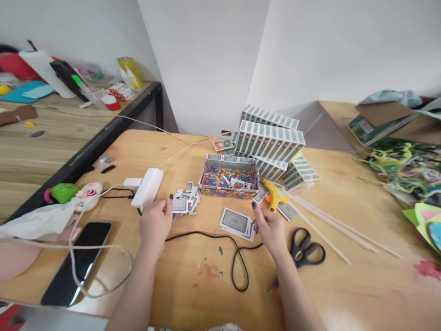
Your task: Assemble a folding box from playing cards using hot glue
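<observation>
Left hand (155,224) curled beside cut card pieces (184,203); right hand (271,230) curled just beside card stack (236,221); cannot tell whether either pinches anything. Box (227,191) beyond, between hands. Risk: hand snagging black cord (213,236), likely dragging yellow glue gun (275,196); careless sweep scattering pieces.
</observation>
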A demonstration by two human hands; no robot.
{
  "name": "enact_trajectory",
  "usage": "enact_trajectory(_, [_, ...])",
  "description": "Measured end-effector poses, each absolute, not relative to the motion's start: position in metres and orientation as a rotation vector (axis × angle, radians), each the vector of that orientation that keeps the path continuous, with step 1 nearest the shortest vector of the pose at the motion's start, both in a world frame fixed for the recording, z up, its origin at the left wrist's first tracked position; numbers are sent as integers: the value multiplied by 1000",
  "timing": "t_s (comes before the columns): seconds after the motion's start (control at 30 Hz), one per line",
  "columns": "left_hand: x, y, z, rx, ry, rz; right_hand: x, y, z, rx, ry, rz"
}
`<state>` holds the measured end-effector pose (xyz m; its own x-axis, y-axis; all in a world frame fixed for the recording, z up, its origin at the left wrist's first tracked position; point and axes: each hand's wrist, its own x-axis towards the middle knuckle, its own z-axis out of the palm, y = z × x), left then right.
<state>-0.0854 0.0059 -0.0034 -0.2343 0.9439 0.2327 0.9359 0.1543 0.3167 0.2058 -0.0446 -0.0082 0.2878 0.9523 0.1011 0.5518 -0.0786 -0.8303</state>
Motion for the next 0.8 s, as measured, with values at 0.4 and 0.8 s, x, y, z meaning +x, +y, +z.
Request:
enact_trajectory(0.4, [-16, 0, 12, 2099, 1672, 787, 199, -42, -18, -1661, -1832, 687])
enact_trajectory(0.8, [20, -2, -18, 1859, 1357, 748, 198, -39, -22, -1519, -1748, 758])
